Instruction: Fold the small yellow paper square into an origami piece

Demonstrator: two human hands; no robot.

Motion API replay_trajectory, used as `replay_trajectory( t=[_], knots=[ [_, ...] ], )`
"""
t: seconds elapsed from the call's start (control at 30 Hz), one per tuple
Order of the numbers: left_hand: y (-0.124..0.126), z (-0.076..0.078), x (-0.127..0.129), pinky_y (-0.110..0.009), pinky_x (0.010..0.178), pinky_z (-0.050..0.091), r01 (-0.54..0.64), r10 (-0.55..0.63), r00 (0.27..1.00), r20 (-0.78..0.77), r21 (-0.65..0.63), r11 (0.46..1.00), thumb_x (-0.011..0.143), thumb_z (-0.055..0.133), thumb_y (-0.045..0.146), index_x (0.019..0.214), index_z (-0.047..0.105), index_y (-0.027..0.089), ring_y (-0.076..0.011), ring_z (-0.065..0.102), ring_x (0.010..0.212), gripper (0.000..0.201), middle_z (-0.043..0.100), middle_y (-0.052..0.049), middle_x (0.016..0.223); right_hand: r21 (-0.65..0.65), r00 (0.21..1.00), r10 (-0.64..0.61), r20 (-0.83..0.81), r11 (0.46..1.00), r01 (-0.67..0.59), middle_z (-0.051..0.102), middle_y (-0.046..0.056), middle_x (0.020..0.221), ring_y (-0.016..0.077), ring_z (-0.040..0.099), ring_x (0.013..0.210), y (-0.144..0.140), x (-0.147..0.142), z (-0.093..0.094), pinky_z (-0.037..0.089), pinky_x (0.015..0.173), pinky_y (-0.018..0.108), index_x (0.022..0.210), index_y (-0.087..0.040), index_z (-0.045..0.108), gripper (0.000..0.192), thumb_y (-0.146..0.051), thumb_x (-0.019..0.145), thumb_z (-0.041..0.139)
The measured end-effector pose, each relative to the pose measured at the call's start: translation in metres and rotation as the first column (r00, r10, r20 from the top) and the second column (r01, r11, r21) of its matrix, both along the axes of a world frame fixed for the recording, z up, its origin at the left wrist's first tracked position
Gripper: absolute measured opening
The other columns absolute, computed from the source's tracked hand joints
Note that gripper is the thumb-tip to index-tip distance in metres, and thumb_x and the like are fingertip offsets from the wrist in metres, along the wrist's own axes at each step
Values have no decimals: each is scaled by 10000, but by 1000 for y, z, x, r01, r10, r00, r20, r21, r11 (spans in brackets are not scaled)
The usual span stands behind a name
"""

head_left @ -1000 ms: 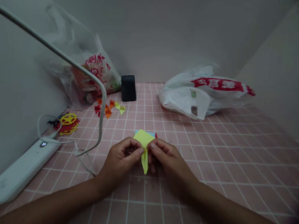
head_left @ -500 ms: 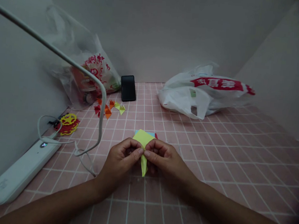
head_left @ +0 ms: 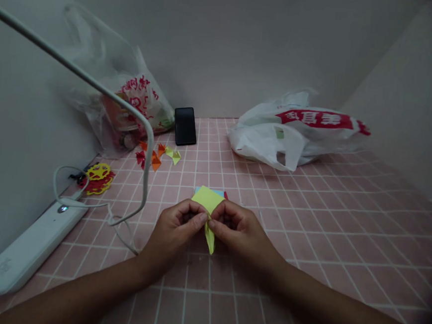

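Note:
A yellow sheet of folding paper (head_left: 207, 198) is pinched between both hands above the tiled surface. My left hand (head_left: 179, 231) is closed on its left side, thumb and forefinger at the creased middle. My right hand (head_left: 238, 228) pinches the same spot from the right, the two thumb tips almost meeting. Above the fingers the paper is a flat diamond; below, a narrow folded point hangs down, tilted a little to the right. Behind it peeks a blue paper (head_left: 219, 192) with a bit of red at its right end.
Small folded paper pieces (head_left: 156, 161) in red, orange and yellow lie at the back left, near a black phone (head_left: 185, 126). Plastic bags stand at left (head_left: 139, 96) and right (head_left: 266, 141). A white power strip (head_left: 26, 247), a cable (head_left: 145, 176) and yellow-red cut-outs (head_left: 98, 177) occupy the left.
The lower point of the yellow paper has swung slightly to the right and looks narrower. Both hands keep their pinch in nearly the same place.

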State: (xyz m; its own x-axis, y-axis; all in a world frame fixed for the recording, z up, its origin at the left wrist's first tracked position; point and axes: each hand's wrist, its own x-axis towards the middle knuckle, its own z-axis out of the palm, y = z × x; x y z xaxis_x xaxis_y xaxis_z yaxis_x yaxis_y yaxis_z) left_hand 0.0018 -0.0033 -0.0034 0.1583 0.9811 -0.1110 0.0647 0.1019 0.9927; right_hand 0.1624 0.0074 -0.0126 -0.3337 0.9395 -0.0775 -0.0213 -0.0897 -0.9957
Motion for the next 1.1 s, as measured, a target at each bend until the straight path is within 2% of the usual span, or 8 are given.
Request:
replay_trajectory(
  t=[0.27, 0.47, 0.73, 0.93, 1.1],
  knots=[
    [-1, -3, -1, -229, 682, 416, 25, -24, 999, 35, -32, 999, 833, 647, 291, 791, 651, 154, -123, 526, 726, 143, 597, 7, 748, 128, 993, -19, 120, 992, 4, 490, -31, 620, 104, 419, 570, -3, 1, 4, 333, 521, 242, 653, -182, 501, 164, -217, 791, 581],
    [-1, 1, 0, -233, 667, 423, 26, -24, 998, 51, -39, 999, 814, 666, 291, 799, 647, 153, -126, 537, 714, 140, 602, 1, 755, 88, 994, -29, 103, 996, 20, 486, -27, 630, 109, 420, 580, -4, 1, 3, 333, 521, 244, 650, -187, 486, 153, -208, 773, 576],
    [0, 1, 1, -227, 645, 423, 3, -3, 1000, 9, -19, 1000, 802, 662, 265, 757, 650, 152, -123, 536, 687, 123, 603, 2, 717, 113, 993, 1, 115, 993, -14, 481, -26, 627, 114, 411, 582, -4, 0, 3, 332, 539, 255, 641, -200, 477, 197, -243, 800, 586],
    [1, 5, 1, -219, 628, 418, -7, 7, 1000, 20, -17, 1000, 787, 672, 264, 727, 651, 144, -118, 519, 667, 136, 590, 8, 691, 56, 997, 32, 72, 998, -36, 496, -10, 667, 128, 439, 626, -4, 2, 6, 354, 569, 265, 678, -190, 504, 203, -319, 830, 544],
    [0, 1, 0, -218, 652, 429, 20, -17, 998, 68, -53, 998, 829, 654, 302, 777, 663, 148, -117, 532, 694, 162, 602, 6, 733, 25, 999, -4, 52, 1000, 2, 480, -24, 636, 115, 422, 581, -2, 1, 3, 340, 541, 256, 658, -196, 487, 213, -315, 816, 566]
  ],
)
